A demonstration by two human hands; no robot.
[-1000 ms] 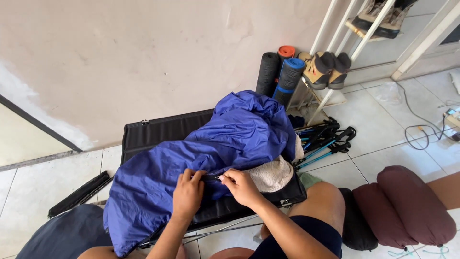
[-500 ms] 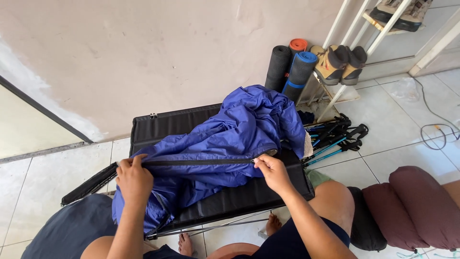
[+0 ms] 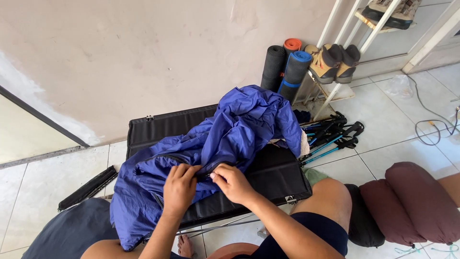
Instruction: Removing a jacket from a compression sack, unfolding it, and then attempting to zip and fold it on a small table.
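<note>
A crumpled blue jacket (image 3: 225,139) lies over a low black folding cot (image 3: 167,124). My left hand (image 3: 178,189) and my right hand (image 3: 232,183) meet at the jacket's near edge, both pinching the fabric along its dark zipper line. The two hands sit almost side by side, fingertips a few centimetres apart. My bare knee (image 3: 326,199) shows to the right of the cot.
Rolled mats (image 3: 287,64) stand against the wall beside a white rack with boots (image 3: 333,60). Trekking poles (image 3: 330,136) lie on the tiles right of the cot. Maroon stuff sacks (image 3: 412,204) rest at the right, a black strap bag (image 3: 88,188) at the left, a dark bundle (image 3: 67,232) at the lower left.
My hands had spread wide apart, stretching the jacket's edge taut. They have now come back together near the middle of the zipper line, and the jacket has slumped.
</note>
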